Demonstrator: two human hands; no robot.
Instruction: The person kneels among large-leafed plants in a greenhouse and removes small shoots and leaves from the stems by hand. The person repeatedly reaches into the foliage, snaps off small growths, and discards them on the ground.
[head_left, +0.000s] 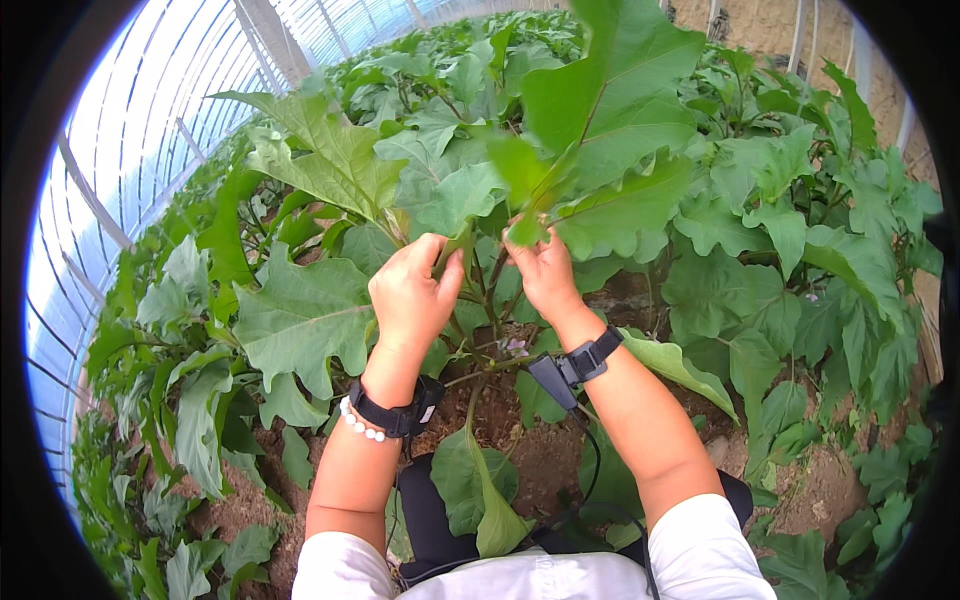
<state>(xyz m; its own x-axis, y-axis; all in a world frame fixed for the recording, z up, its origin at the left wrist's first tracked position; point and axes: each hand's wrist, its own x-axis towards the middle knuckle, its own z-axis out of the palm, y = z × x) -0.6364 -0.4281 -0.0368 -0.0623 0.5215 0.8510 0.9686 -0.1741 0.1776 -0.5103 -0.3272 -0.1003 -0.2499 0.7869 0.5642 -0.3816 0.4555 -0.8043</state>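
An eggplant plant with broad lobed leaves rises before me, its branching stem (489, 296) between my hands. With thumb and fingers, my left hand (416, 292) pinches a green leaf (463, 241) near the plant's middle. My right hand (546, 274) is closed around a leafy shoot (541, 196) at about the same height. Leaves partly cover its fingertips, so the exact grip point is hidden. A large upright leaf (607, 82) stands above that hand. Below the hands, a pale purple flower (516, 346) shows near the lower stems.
Dense rows of eggplant foliage (780, 225) surround me. Brown soil (536, 465) shows below. Black wrist-worn devices (555, 379) have a cable (596, 457) hanging near my lap. Plastic greenhouse sheeting (150, 97) curves along the left, an earthen wall (765, 37) at the far right.
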